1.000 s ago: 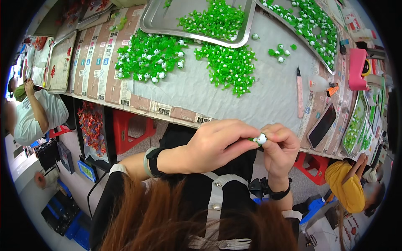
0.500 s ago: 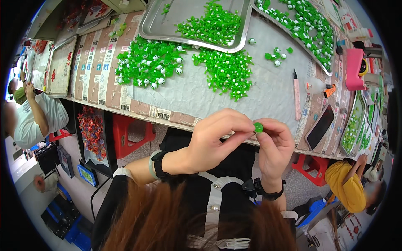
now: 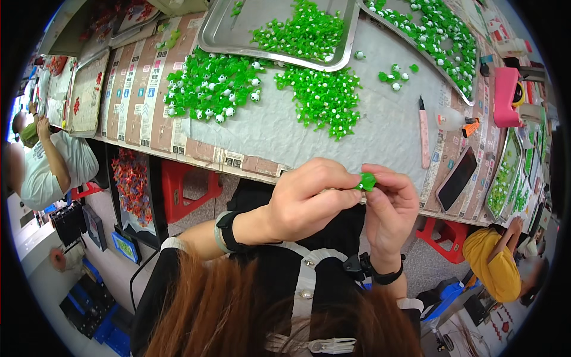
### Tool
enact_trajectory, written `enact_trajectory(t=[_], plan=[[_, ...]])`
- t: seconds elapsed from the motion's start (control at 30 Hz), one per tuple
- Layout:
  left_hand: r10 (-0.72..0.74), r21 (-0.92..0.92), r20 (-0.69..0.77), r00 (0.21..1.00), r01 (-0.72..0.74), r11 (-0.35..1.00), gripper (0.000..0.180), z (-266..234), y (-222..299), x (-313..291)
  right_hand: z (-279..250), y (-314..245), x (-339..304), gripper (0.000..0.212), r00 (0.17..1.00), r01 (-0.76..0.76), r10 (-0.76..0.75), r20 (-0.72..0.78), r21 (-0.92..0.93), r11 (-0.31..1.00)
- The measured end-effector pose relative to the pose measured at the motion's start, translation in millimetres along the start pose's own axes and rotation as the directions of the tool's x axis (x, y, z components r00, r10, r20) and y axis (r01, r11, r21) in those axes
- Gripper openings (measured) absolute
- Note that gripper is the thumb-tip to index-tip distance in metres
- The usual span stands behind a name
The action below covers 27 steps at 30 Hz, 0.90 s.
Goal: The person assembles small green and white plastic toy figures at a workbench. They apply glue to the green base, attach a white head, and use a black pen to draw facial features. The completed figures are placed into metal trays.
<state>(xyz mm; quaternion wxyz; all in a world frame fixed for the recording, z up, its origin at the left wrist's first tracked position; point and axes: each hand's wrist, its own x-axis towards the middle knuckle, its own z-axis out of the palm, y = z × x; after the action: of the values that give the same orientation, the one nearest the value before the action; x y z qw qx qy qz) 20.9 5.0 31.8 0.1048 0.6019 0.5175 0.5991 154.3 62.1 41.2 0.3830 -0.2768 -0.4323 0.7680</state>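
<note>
Between my two hands, just off the table's near edge, is a small green plastic piece (image 3: 367, 180) with a bit of white on it. My left hand (image 3: 314, 196) pinches its left side with thumb and forefinger. On its other side my right hand (image 3: 391, 205) grips it between thumb and fingertips. The fingers hide part of the piece. Beyond my hands lies a heap of small green pieces with white dots (image 3: 326, 101). To its left is a heap of larger green pieces with white balls (image 3: 214, 86).
A metal tray (image 3: 232, 38) of green pieces stands at the back, another tray (image 3: 440, 77) at back right. A pink-handled pen-like tool (image 3: 424, 134), a phone (image 3: 457, 179), a clear bottle (image 3: 447, 121) and a pink tape dispenser (image 3: 505, 98) lie rightward. People sit at both sides.
The green piece has turned between my fingertips, and white now shows on it. My left fingers have shifted slightly around it; both hands stay in nearly the same place.
</note>
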Motion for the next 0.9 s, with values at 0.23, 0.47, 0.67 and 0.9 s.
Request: enact_trajectory(t=[0.23,0.47,0.67,0.9], plan=[[-0.332,0.367,-0.112,0.937,0.35,0.862,0.014,-46.9,-41.4,7.2,-44.0,2.3,15.4,0.032,0.984,-0.082,-0.062,-0.168,-0.727,0.682],[-0.288,0.575,-0.206,0.935,0.354,0.738,0.02,-65.8,-63.5,37.6,-116.0,-5.0,52.7,0.024,0.922,0.015,-0.377,0.083,-0.984,-0.178],[-0.286,0.361,0.215,0.934,0.197,0.912,0.013,-26.3,-39.1,92.7,-136.4,-18.9,34.9,0.023,0.912,-0.094,-0.409,-0.041,-0.989,-0.111],[-0.336,0.297,0.531,0.778,0.201,0.934,0.018,36.0,-57.9,143.5,-140.4,-57.5,65.0,0.062,0.815,0.072,-0.565,-0.131,-0.944,0.323]])
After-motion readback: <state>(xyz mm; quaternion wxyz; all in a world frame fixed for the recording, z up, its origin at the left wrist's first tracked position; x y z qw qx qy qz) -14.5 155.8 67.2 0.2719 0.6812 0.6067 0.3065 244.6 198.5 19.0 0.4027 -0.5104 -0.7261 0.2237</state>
